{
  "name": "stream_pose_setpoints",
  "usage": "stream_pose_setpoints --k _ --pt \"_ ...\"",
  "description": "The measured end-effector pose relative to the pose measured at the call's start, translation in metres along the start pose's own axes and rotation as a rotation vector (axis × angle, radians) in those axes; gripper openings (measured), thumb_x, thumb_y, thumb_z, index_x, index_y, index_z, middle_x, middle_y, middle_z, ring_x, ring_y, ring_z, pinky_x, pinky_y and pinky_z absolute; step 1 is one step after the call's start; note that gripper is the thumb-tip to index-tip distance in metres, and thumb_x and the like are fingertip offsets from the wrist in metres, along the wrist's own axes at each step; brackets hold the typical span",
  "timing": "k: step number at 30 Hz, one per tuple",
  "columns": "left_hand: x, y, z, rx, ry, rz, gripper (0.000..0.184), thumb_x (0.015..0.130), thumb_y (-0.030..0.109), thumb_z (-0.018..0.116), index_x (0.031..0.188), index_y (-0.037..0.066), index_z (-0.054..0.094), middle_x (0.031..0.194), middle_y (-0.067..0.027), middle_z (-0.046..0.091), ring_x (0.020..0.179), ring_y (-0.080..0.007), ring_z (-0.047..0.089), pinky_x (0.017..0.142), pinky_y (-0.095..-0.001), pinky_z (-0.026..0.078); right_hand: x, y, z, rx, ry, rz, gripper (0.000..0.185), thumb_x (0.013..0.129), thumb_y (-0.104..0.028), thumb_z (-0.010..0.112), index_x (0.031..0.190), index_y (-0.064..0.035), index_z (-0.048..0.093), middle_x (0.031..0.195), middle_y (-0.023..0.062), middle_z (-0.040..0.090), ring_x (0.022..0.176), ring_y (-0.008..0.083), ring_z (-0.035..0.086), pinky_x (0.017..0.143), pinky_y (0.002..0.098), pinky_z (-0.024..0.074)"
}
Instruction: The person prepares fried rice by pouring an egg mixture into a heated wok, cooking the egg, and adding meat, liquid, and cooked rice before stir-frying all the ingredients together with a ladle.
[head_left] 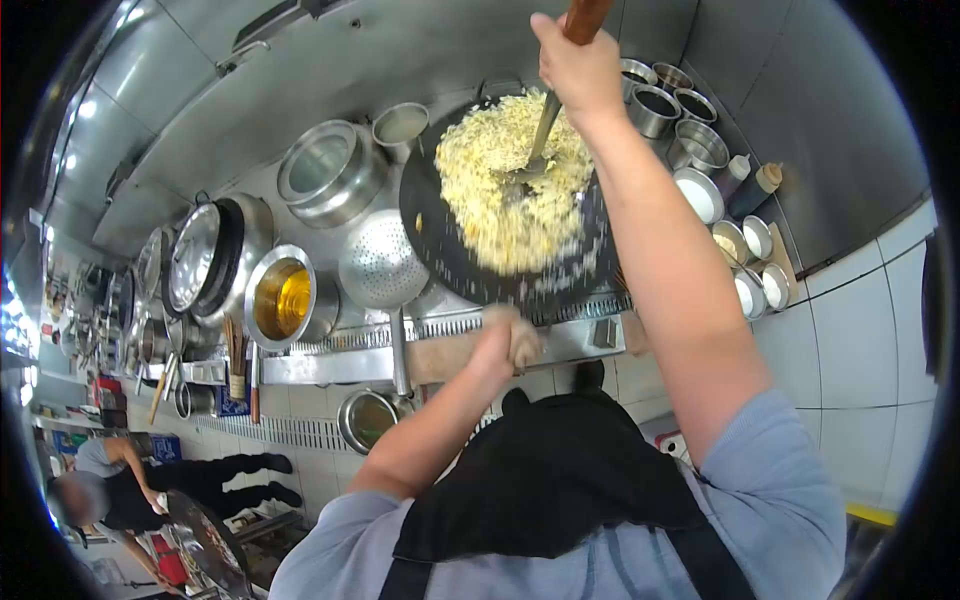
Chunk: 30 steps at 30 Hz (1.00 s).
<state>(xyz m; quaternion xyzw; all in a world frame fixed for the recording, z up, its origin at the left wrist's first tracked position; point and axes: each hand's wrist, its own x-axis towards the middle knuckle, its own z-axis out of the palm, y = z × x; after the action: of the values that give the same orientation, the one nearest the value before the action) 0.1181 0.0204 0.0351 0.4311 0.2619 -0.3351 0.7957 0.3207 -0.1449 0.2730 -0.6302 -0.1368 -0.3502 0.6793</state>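
A large black wok point(425, 225) sits on the stove, full of yellow fried rice point(510, 225) with egg-like bits; some grains are blurred. My right hand point(583, 78) is closed round the wooden handle of a metal ladle point(545, 130), above the far right part of the wok. The ladle's head is partly buried in the rice, so its exact shape is hard to see. At the wok's near edge, my left hand point(505, 340) is a blurred fist with a pale cloth point(526, 346) in it. Whether it grips the rim through the cloth is hidden.
Left of the wok stand a perforated strainer point(383, 258), a pot of yellow oil point(290, 300) and a lidded pot point(330, 175). Several metal containers point(655, 110) and sauce bottles point(757, 190) line the right. Another person point(130, 480) holds a wok at lower left.
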Motion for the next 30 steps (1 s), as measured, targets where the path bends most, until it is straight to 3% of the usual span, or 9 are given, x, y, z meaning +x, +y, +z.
stream_pose_setpoints --k 4,10,15,18,19,21,22,29,30 --pt "-0.018 0.019 -0.004 -0.41 -0.475 -0.131 0.028 0.095 0.031 0.043 0.097 0.004 0.049 0.075 -0.0129 0.055 0.058 -0.0235 0.057 0.035 -0.0284 0.042 -0.014 -0.096 -0.005 0.195 -0.109 -0.032 0.036 0.088 -0.014 0.065 0.059 -0.0112 0.044 0.049 -0.006 0.038 0.04 0.0066 0.034 0.041 0.0241 0.027" --pt "0.035 0.03 -0.002 -0.117 -0.188 0.138 0.028 0.094 0.03 0.045 0.093 0.003 0.049 0.081 -0.0178 0.058 0.051 -0.021 0.054 0.033 -0.0264 0.039 0.003 0.028 0.01 -0.045 -0.129 0.034 0.033 0.088 -0.017 0.062 0.062 -0.0098 0.043 0.05 -0.0033 0.041 0.042 0.0073 0.039 0.043 0.0253 0.0298" --pt "-0.048 0.012 0.024 0.071 0.067 -0.018 0.026 0.094 0.028 0.044 0.093 0.004 0.052 0.081 -0.0194 0.058 0.051 -0.0239 0.057 0.031 -0.0262 0.037 0.05 -0.093 0.005 0.176 -0.021 0.25 0.026 0.089 -0.015 0.06 0.068 -0.0073 0.046 0.05 -0.0022 0.041 0.036 0.0102 0.038 0.033 0.0275 0.0264" --pt "-0.046 0.095 0.059 -0.542 -0.266 -0.155 0.029 0.093 0.024 0.04 0.074 0.004 0.049 0.069 -0.0167 0.052 0.039 -0.0181 0.04 0.03 -0.0238 0.028 0.021 -0.107 0.006 0.138 -0.074 0.343 0.027 0.089 -0.019 0.061 0.067 -0.0081 0.048 0.049 -0.0027 0.042 0.036 0.0096 0.038 0.033 0.0265 0.0264" --pt "-0.002 0.104 0.042 -0.519 -0.521 -0.087 0.026 0.091 0.023 0.043 0.075 0.003 0.049 0.07 -0.0152 0.054 0.043 -0.0217 0.045 0.031 -0.0264 0.031 0.01 -0.087 0.015 -0.004 -0.073 0.421 0.028 0.088 -0.023 0.062 0.071 -0.002 0.054 0.053 0.0063 0.052 0.043 0.0183 0.05 0.041 0.0335 0.0387" --pt "0.022 0.071 0.024 -0.255 -0.206 0.068 0.026 0.092 0.023 0.044 0.076 0.003 0.049 0.074 -0.0175 0.056 0.047 -0.0253 0.05 0.032 -0.0293 0.035 0.014 0.033 0.027 -0.357 0.137 -0.08 0.032 0.086 -0.027 0.063 0.079 0.0038 0.06 0.063 0.0169 0.06 0.061 0.029 0.062 0.058 0.0406 0.0471" --pt "0.018 0.048 0.026 -0.193 -0.044 0.079 0.027 0.093 0.024 0.044 0.077 0.003 0.05 0.074 -0.0176 0.057 0.049 -0.0261 0.052 0.033 -0.0306 0.036 0.021 0.029 0.024 -0.403 0.204 0.086 0.036 0.085 -0.029 0.063 0.086 0.0064 0.061 0.072 0.0228 0.062 0.078 0.0354 0.064 0.074 0.044 0.0464" --pt "-0.043 0.04 0.044 -0.244 -0.011 0.061 0.023 0.094 0.025 0.044 0.093 0.003 0.051 0.074 -0.0162 0.057 0.047 -0.0238 0.054 0.033 -0.0284 0.042 0.063 -0.059 0.006 0.169 0.008 0.329 0.029 0.088 -0.024 0.062 0.07 -0.0035 0.054 0.054 0.0026 0.05 0.04 0.0154 0.047 0.037 0.032 0.0336" --pt "-0.037 0.073 0.052 -0.444 -0.305 -0.143 0.03 0.092 0.024 0.043 0.073 0.002 0.05 0.071 -0.0154 0.055 0.043 -0.0117 0.042 0.03 -0.0227 0.024 0.047 -0.063 0.008 0.164 -0.023 0.404 0.027 0.088 -0.023 0.062 0.07 -0.0042 0.054 0.054 0.0022 0.049 0.039 0.0147 0.046 0.035 0.0312 0.0324"
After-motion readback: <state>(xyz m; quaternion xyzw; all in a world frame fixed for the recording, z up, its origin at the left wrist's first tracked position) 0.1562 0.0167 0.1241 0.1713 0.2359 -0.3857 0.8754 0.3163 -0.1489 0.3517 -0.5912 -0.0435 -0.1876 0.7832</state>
